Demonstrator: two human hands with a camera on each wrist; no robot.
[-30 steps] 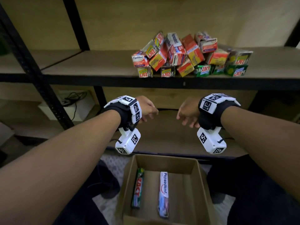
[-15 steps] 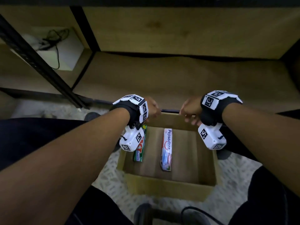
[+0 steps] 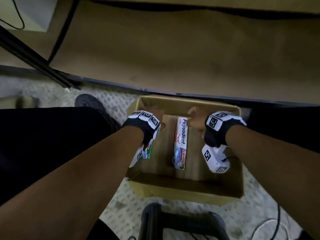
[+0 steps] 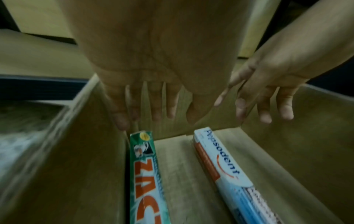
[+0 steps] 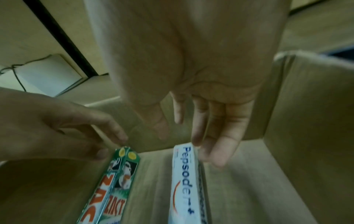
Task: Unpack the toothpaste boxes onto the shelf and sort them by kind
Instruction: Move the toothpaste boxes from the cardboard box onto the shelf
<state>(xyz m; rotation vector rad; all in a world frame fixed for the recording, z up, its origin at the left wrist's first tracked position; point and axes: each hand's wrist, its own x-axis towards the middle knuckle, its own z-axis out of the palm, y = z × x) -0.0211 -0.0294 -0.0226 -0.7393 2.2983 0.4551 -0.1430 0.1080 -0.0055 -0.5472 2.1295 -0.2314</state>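
Now both hands are down in the cardboard box [image 3: 187, 191], nothing gripped yet. Our left hand [image 4: 153, 63] has fingers straight and loose, tips just above the far end of the green Zact box [image 4: 145, 174], which lies along the left wall. Next over, the white Pepsodent box [image 3: 181, 142] lies flat mid-floor. Our right hand [image 5: 201, 72] hangs open too, fingertips [image 5: 218, 157] at its far end. Both cartons look light, stiff, crushable; we'd pinch the long sides.

Patterned floor [image 3: 121, 201] bearing an open cardboard box [image 3: 181, 193]; behind it, the bare lowest wooden shelf [image 3: 173, 54] of the rack.
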